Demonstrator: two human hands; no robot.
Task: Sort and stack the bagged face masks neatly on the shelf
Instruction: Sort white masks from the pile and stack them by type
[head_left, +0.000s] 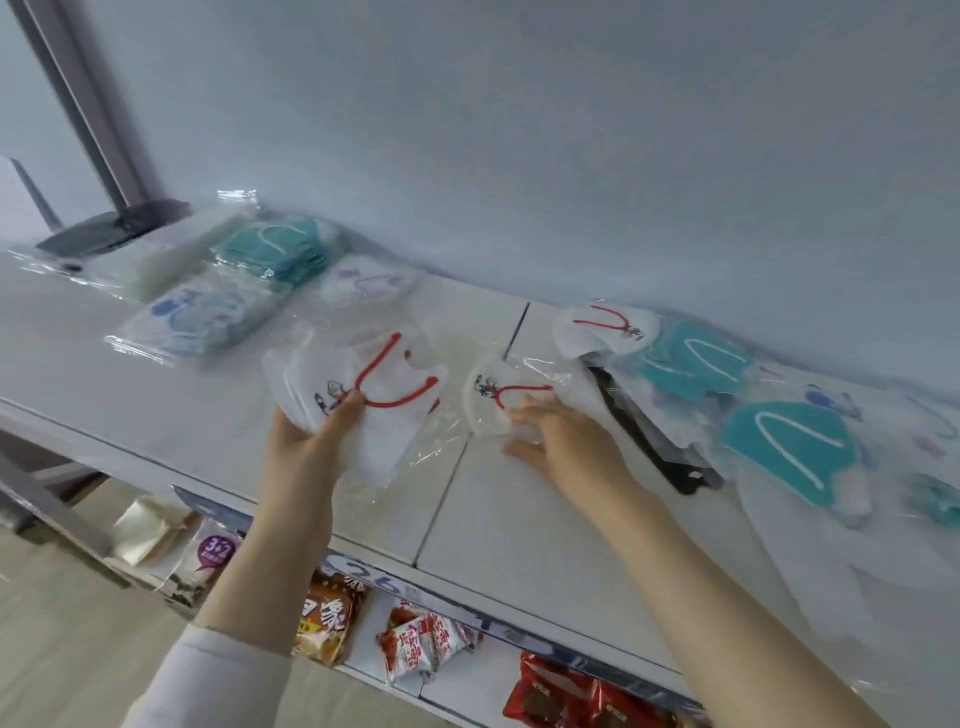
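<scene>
Head view: red-strap bagged mask (374, 384) gripped by left hand (311, 431) at middle of shelf (156, 415). Second red-strap bag (493, 400) touched by right hand (556, 431), fingers straight (nothing grasped). Teal stack (280, 249) and blue stack (197, 317) already sorted far left. Loose teal bags (789, 447) on right left unsorted. Judged about half done.

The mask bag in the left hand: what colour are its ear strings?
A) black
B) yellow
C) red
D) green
C: the bagged mask that the left hand grips is white, and its ear strings show bright red through the clear plastic.
</scene>
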